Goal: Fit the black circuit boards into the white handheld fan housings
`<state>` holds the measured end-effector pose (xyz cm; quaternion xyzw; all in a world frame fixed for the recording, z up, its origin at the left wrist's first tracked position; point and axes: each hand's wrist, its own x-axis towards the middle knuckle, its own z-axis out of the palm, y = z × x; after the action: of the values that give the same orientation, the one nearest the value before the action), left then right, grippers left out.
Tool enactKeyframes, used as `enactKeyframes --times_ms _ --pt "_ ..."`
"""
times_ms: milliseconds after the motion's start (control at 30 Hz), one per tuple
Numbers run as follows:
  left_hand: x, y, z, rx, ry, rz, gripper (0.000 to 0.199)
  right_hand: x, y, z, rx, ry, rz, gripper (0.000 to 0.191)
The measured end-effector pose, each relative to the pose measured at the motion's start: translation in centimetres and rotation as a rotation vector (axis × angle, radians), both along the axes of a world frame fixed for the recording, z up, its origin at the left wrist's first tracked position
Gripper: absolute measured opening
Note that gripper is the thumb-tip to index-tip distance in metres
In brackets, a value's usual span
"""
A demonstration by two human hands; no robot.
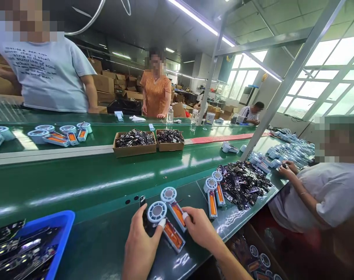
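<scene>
While flanked by blue bin (pixel 65 228) + PCB heap (pixel 244 182), holding blk board (pixel 142 200) w/ L fingers (pixel 158 233), touching far unit (pixel 172 205) w/ R fingers (pixel 191 221); can't tell if gripping.

An electronics assembly workshop — a long green desk (pixel 104 233) with heaped circuit boards (pixel 242 182) and round-headed blue casings (pixel 157 212), workers (pixel 156 93) around it, cardboard cartons (pixel 104 83) stacked behind.

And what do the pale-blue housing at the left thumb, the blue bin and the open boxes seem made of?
Housing: likely moulded plastic, satin, with ribs ringing its grey disc. Blue bin: probably plastic, evenly coloured with soft sheen. Open boxes: apparently cardboard, matt brown, thin walls.
</scene>
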<state>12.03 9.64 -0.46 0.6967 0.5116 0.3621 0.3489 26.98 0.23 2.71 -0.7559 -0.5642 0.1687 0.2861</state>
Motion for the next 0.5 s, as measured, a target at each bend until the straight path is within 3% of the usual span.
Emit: enactKeyframes --times_ms 100,167,233,300,400,500 --pt "-0.8 0.4 0.3 -0.018 0.02 -0.011 0.074 0.9 -1.1 0.8 -0.034 -0.193 -0.061 0.03" --pt "-1.1 0.5 0.5 -0.034 0.036 -0.02 0.074 2.7 -1.7 1.3 -0.013 -0.295 -0.231 0.03" --pt "-1.2 0.6 0.8 -0.044 0.039 -0.029 0.074 5.1 -1.8 1.6 -0.013 -0.367 -0.433 0.041" --pt "-1.3 0.6 1.1 -0.055 0.029 -0.043 0.074 7.1 -1.6 1.2 -0.048 -0.399 -0.54 0.058" --pt "-1.8 0.7 1.2 -0.064 0.016 -0.058 0.075 7.7 -0.8 -0.4 -0.02 -0.415 -0.549 0.062" --pt "-2.8 0.8 1.0 -0.046 0.008 -0.036 0.073 5.2 -0.1 -2.4 0.112 -0.41 -0.447 0.064"
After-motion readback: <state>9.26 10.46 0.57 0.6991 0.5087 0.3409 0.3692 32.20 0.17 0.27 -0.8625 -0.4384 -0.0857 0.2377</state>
